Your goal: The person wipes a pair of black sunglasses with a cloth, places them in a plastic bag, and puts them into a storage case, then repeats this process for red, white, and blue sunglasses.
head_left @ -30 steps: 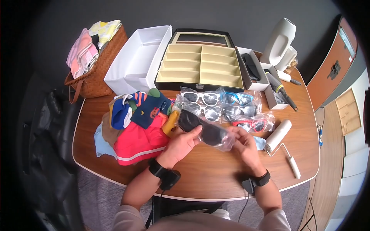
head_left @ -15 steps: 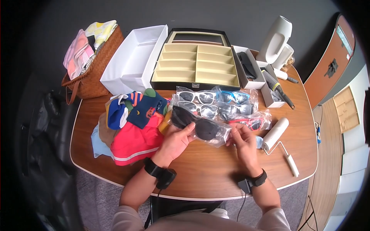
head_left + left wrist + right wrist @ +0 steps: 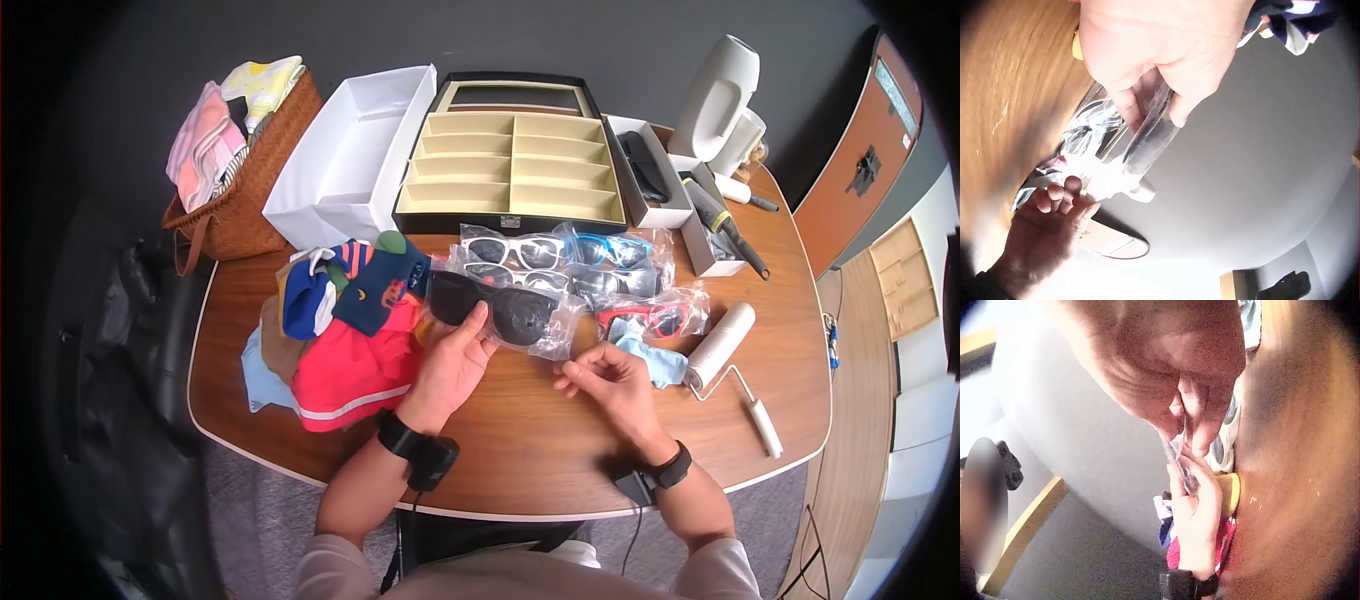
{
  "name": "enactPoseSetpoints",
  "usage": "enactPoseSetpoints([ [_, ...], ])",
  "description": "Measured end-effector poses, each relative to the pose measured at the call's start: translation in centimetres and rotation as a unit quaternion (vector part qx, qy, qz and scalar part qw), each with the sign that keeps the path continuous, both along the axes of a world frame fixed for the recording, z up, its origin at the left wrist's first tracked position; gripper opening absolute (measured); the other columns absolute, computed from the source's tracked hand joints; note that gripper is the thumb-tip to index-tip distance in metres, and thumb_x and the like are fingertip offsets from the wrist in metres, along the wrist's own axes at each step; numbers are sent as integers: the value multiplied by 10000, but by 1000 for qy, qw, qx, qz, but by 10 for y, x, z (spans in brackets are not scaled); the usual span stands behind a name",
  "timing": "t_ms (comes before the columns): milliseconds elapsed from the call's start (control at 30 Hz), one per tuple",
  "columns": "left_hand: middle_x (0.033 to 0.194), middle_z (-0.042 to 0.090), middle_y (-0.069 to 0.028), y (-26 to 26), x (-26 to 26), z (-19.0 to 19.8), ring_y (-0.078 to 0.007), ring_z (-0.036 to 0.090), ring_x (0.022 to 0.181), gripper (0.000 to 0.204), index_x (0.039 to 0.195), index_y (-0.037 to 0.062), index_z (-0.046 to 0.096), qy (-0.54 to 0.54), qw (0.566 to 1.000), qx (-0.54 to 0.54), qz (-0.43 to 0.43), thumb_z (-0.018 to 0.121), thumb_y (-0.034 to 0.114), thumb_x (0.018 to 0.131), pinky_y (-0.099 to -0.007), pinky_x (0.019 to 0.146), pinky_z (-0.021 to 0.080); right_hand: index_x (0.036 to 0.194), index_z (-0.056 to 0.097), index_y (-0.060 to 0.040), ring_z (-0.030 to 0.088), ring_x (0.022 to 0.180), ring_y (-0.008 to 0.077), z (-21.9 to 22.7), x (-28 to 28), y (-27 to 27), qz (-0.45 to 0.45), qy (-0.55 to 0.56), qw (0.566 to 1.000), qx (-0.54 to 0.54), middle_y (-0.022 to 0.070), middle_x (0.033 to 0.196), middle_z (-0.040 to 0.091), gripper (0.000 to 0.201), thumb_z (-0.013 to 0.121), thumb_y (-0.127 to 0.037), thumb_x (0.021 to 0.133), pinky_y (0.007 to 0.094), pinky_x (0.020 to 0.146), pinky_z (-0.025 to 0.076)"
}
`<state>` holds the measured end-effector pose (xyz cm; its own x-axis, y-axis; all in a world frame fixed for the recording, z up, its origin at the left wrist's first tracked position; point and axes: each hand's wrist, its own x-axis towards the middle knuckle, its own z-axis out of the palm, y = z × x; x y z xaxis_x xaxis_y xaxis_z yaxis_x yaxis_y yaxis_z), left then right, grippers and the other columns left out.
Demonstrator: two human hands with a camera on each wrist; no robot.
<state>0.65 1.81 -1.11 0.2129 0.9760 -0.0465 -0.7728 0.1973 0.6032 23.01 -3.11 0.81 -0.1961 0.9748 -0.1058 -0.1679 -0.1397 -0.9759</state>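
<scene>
My left hand point(image 3: 452, 372) grips a pair of black sunglasses point(image 3: 525, 316) in a clear plastic bag, thumb across the front and fingers behind. The sunglasses are held up above the table, lenses toward the head camera. At the bag's lower right corner, my right hand point(image 3: 618, 392) pinches the edge of the clear plastic bag point(image 3: 1175, 450) between thumb and fingers. Behind lie several bagged sunglasses: white-framed sunglasses point(image 3: 515, 248), blue-framed sunglasses point(image 3: 612, 250) and red-framed sunglasses point(image 3: 660, 318). A light blue cloth point(image 3: 655, 362) lies beyond my right hand.
A compartmented display case point(image 3: 512, 222) stands open at the back, beside a white box point(image 3: 335, 160) and a woven basket point(image 3: 250, 190). Piled clothes point(image 3: 355, 365) lie left. At right are a lint roller point(image 3: 722, 345), an open box point(image 3: 655, 212) and a white jug-like object point(image 3: 712, 100).
The bagged sunglasses have turned more level and moved slightly left and up. My right hand has shifted left and down along the bag's end, uncovering more of the light blue cloth.
</scene>
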Motion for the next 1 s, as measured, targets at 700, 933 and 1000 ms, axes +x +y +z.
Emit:
enactPoseSetpoints([
  [700,1445,449,-117,-15,14,15,-260,491,1291,670,1530,199,209,-43,994,-11,-95,534,37,968,-439,1062,434,1071,475,9,676,769,153,-5,-6,0,-43,47,997,36,116,891,681,222,637,7,919,244,665,541],
  [933,1308,551,-96,-18,18,11,-227,571,1186,784,1547,250,121,8,996,-8,-84,543,-31,949,-441,1003,506,1209,398,35,682,800,179,9,-10,-3,1,21,1000,-2,134,886,672,394,654,-12,913,263,682,552],
  [1000,1293,560,-96,-18,18,13,-218,580,1171,697,1520,187,211,11,997,-6,-77,538,-39,947,-429,999,508,1207,420,45,689,811,193,7,-12,-4,6,31,999,-7,139,874,678,374,649,-19,918,275,696,563],
])
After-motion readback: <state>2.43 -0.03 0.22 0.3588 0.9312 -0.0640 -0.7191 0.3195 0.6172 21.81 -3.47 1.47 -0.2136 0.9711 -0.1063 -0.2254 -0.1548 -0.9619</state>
